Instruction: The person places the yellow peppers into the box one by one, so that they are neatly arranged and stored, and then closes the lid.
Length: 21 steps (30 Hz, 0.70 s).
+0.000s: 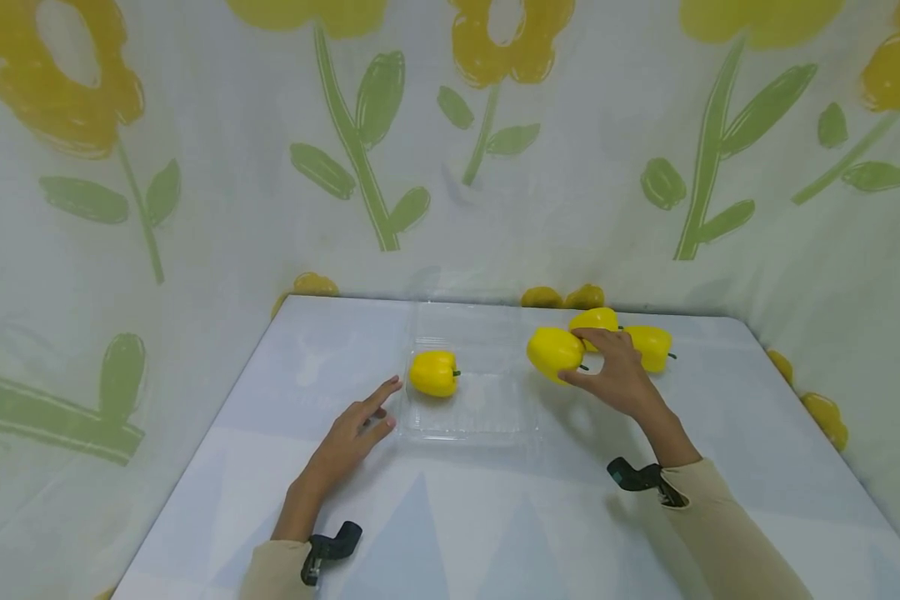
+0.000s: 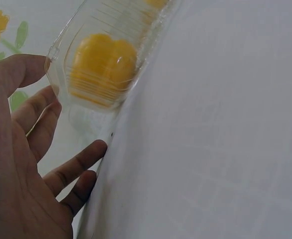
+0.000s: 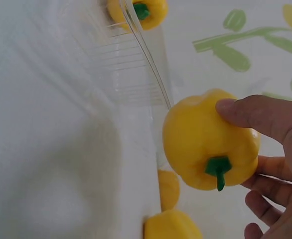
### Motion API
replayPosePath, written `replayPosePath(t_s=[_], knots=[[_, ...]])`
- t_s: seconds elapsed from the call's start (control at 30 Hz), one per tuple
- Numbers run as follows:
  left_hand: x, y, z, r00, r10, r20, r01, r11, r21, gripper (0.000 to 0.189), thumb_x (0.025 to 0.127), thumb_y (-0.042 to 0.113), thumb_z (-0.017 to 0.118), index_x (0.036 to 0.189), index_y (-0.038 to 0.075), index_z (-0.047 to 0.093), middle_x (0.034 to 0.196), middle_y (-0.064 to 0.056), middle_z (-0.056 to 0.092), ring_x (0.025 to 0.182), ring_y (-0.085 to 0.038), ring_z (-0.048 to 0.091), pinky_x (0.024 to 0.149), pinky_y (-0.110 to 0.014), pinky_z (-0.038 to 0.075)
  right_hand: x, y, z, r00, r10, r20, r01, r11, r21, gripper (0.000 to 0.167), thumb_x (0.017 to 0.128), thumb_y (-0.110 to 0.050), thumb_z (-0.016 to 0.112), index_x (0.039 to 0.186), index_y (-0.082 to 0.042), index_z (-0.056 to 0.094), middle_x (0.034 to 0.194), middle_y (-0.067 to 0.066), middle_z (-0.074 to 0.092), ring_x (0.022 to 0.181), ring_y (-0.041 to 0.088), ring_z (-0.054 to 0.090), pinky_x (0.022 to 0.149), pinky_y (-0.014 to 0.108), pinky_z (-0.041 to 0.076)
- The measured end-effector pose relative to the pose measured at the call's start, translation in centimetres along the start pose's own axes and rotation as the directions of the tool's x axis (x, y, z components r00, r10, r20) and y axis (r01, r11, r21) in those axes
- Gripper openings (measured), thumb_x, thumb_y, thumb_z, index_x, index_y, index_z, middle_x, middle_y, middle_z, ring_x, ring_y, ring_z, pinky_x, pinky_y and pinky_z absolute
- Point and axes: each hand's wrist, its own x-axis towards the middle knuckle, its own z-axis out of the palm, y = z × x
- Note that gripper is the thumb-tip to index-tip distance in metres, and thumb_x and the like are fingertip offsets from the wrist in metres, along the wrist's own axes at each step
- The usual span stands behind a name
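Observation:
A yellow bell pepper (image 1: 555, 353) with a green stem is pinched between the thumb and fingers of my right hand (image 1: 613, 372). It is held up beside the right edge of a clear plastic container (image 1: 487, 408) whose lid stands open at the back. Another yellow bell pepper (image 1: 433, 373) lies in the container's left part and shows through the clear wall in the left wrist view (image 2: 103, 67). At the container's left edge is my left hand (image 1: 348, 442), its fingers spread and fairly straight. Thumb and fingertips (image 2: 36, 67) come right up to the rim.
Two more yellow bell peppers, one farther back (image 1: 594, 318) and one to the right (image 1: 651, 347), lie on the white table (image 1: 330, 325) behind my right hand. A flower-printed cloth (image 1: 570, 208) hangs behind the table and along its sides.

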Motion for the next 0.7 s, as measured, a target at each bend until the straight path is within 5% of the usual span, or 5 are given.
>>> replayPosePath(t_s=[0.7], knots=[[-0.1,0.1,0.0,1.000,0.013,-0.004,-0.013,1.000,0.003,0.059,0.103,0.034,0.056,0.157,0.034,0.033,0.157,0.015,0.036,0.116,-0.019,0.053,0.099,-0.053,0.041,0.8,-1.2,0.1,0.996,-0.079,0.037,0.079,0.997,0.022,0.076,0.081,-0.033,0.086,0.144,-0.007,0.052,0.147,0.015,0.050,0.129,0.040,0.037,0.104,0.062,0.028]])
